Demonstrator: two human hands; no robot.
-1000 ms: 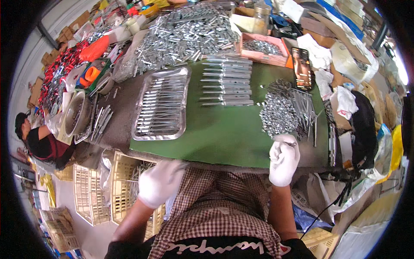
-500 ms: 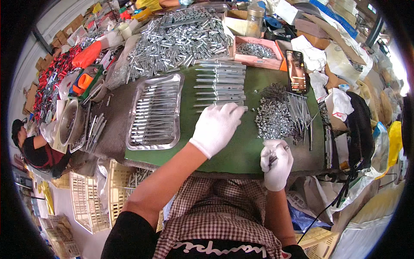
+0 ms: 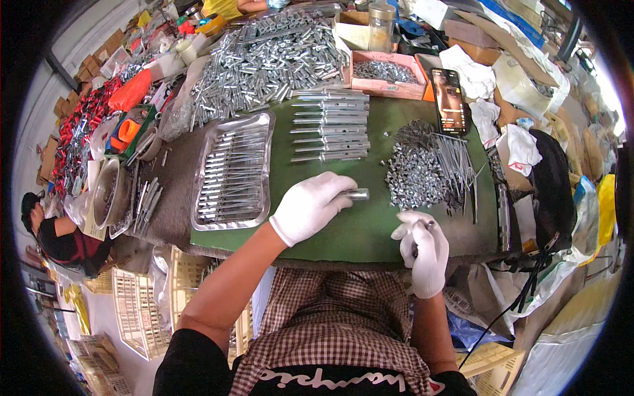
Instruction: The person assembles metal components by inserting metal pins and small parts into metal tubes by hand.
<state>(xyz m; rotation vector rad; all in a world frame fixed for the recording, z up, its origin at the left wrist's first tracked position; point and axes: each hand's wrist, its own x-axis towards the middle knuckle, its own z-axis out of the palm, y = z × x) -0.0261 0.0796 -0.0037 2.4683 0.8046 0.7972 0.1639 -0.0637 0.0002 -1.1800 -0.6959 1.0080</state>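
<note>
My left hand (image 3: 312, 210), in a white glove, is closed round a short silver metal tube (image 3: 358, 194), its end jutting out to the right over the green mat (image 3: 323, 241). My right hand (image 3: 426, 257), also gloved, is curled at the mat's front edge. A small dark end shows between its fingers, too little to name. Beyond my left hand, a column of metal tubes with thin rods (image 3: 343, 137) lies side by side. A silver tray (image 3: 265, 178) to the left holds several slim rod pieces. A heap of small metal fittings (image 3: 416, 175) sits beyond my right hand.
Long thin rods (image 3: 460, 162) lie beside the fittings. At the back are a large pile of metal tubes (image 3: 271, 59), a pink box (image 3: 389, 92) of small parts and a glass jar (image 3: 381, 28). A phone (image 3: 449, 102) leans at the right. Another person (image 3: 59, 231) is at far left.
My left hand has drawn back from the near end of the tube column, towards me and left, with a tube now in it. My right hand stays near its place, its fingers shifted slightly.
</note>
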